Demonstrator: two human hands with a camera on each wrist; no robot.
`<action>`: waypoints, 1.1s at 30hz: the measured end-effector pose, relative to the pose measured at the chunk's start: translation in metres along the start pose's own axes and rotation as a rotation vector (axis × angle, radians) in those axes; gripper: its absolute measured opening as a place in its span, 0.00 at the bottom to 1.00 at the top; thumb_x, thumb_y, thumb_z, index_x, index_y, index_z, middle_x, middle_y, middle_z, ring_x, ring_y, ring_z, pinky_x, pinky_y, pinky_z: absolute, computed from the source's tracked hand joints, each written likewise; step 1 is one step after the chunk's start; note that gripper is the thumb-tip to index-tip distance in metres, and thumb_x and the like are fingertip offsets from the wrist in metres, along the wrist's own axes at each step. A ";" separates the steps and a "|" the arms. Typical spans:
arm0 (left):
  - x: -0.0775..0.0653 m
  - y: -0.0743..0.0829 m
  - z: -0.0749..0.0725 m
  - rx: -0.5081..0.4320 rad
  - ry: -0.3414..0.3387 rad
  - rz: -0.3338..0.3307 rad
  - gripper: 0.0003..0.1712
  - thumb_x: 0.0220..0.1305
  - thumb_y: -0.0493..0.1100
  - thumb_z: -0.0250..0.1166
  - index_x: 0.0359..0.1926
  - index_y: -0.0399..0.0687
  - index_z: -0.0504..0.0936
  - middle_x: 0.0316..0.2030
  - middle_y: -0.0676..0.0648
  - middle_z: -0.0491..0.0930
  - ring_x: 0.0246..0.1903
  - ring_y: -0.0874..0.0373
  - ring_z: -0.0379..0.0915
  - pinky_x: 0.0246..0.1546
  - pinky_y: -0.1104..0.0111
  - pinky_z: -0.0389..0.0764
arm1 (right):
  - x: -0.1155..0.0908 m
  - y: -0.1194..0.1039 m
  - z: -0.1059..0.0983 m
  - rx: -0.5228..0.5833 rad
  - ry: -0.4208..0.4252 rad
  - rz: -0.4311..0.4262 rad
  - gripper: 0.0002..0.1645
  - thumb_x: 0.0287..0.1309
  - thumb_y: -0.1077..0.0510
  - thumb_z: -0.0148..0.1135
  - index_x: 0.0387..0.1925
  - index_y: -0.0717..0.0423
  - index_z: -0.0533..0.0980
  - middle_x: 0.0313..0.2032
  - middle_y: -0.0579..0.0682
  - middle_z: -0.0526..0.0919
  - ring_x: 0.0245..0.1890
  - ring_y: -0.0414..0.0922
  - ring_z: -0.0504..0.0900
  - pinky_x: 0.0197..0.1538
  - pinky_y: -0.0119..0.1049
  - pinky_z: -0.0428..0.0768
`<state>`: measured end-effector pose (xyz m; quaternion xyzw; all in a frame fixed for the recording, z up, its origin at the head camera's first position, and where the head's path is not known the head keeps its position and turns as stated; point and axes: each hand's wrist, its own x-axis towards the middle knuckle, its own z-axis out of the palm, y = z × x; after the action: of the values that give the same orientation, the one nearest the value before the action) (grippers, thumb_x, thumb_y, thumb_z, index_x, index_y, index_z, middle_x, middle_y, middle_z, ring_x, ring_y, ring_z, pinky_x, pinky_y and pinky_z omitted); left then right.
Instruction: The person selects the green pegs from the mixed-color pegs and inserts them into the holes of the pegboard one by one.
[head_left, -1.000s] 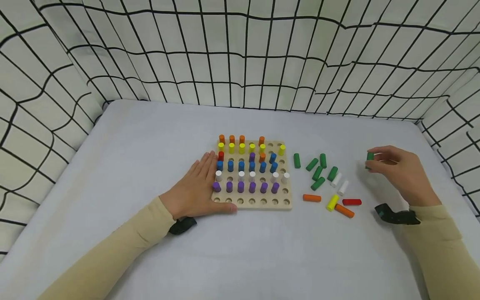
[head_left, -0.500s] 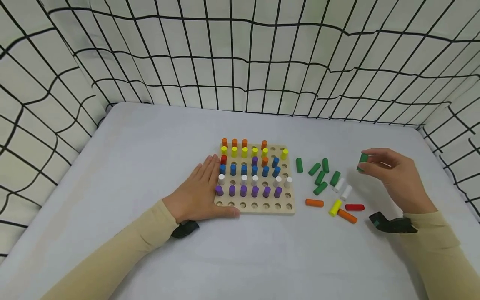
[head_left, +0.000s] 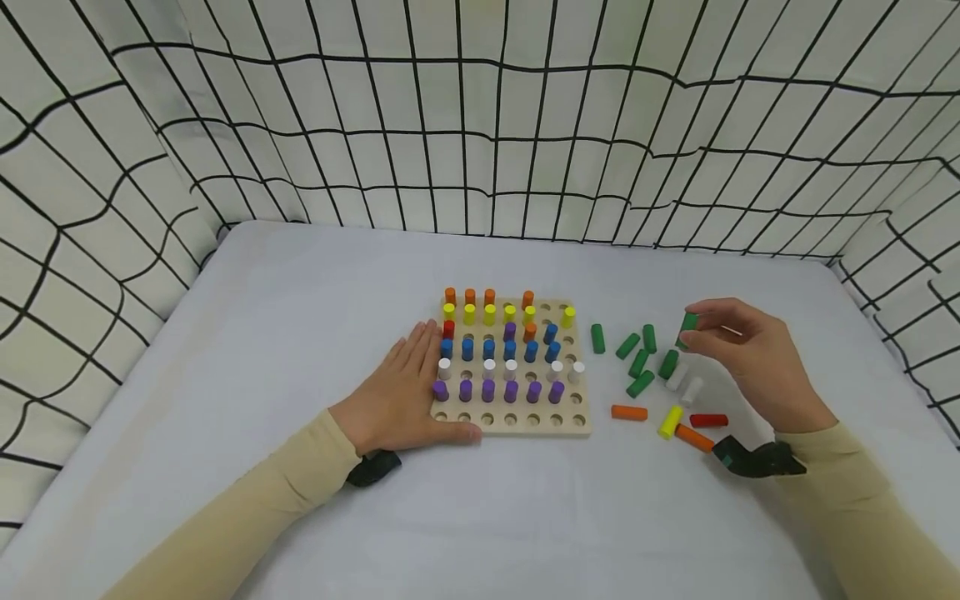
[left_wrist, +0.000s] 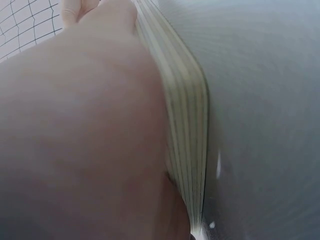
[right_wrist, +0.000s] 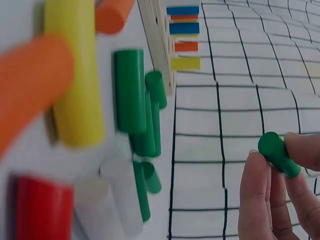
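Note:
A wooden pegboard (head_left: 536, 431) lies mid-table, bearing rows of orange, yellow, blue, white and purple pegs plus a red one. My left hand (head_left: 397, 400) rests along its left side, fingers straight and thumb stretched along the front edge. In the left wrist view, that hand covers part of the board's layered edge (left_wrist: 187, 110). To the right, my right hand (head_left: 750, 358) pinches a green peg (head_left: 687, 330) between thumb and fingertips, raised above the table. The right wrist view shows this green peg (right_wrist: 277, 154) tilted in the fingers.
Between board and right hand lie several loose green pegs (head_left: 627, 345), two white pegs (head_left: 692, 390), two orange pegs (head_left: 629, 412), a yellow peg (head_left: 671, 422) and a red peg (head_left: 708, 420). Black grid netting (head_left: 525, 133) stands behind the white table (head_left: 337, 275) and along its sides.
My right hand has moved left with the green peg, closer to the loose pegs and the board. My left hand has stayed against the board. The head view has shifted slightly.

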<state>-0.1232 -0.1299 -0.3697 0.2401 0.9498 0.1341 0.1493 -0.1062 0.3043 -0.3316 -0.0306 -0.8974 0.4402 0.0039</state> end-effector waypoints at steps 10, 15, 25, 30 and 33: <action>0.000 -0.002 0.001 0.004 0.007 0.008 0.81 0.51 0.86 0.62 0.82 0.34 0.37 0.84 0.34 0.33 0.84 0.37 0.29 0.84 0.44 0.44 | -0.003 -0.017 0.027 0.067 -0.033 -0.043 0.24 0.71 0.44 0.65 0.63 0.47 0.77 0.50 0.41 0.81 0.51 0.31 0.84 0.53 0.18 0.79; 0.000 -0.001 0.002 0.018 -0.001 0.004 0.82 0.50 0.87 0.60 0.82 0.34 0.36 0.84 0.34 0.32 0.84 0.37 0.29 0.83 0.44 0.44 | -0.005 -0.026 0.037 0.100 -0.055 -0.028 0.24 0.70 0.44 0.65 0.63 0.46 0.77 0.51 0.42 0.81 0.49 0.33 0.84 0.52 0.20 0.81; 0.001 0.000 0.003 0.012 -0.004 0.007 0.82 0.50 0.87 0.60 0.82 0.34 0.37 0.84 0.35 0.32 0.84 0.38 0.28 0.84 0.44 0.44 | -0.008 -0.046 0.056 0.177 -0.126 -0.022 0.25 0.67 0.46 0.69 0.60 0.49 0.77 0.49 0.46 0.81 0.46 0.37 0.87 0.51 0.27 0.85; -0.001 0.000 0.002 0.016 0.007 0.001 0.82 0.50 0.87 0.60 0.82 0.35 0.37 0.84 0.35 0.33 0.84 0.38 0.29 0.83 0.44 0.45 | -0.009 -0.057 0.064 0.193 -0.160 -0.048 0.23 0.66 0.47 0.70 0.59 0.49 0.78 0.48 0.47 0.82 0.45 0.38 0.88 0.49 0.31 0.86; -0.002 0.000 0.002 0.016 0.006 -0.006 0.82 0.50 0.88 0.60 0.82 0.36 0.36 0.84 0.36 0.32 0.84 0.39 0.28 0.84 0.45 0.44 | -0.012 -0.063 0.069 0.211 -0.175 -0.062 0.22 0.65 0.50 0.71 0.57 0.50 0.78 0.46 0.47 0.83 0.44 0.39 0.88 0.47 0.34 0.87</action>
<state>-0.1203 -0.1303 -0.3711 0.2382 0.9520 0.1266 0.1450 -0.0999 0.2104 -0.3234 0.0363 -0.8435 0.5327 -0.0578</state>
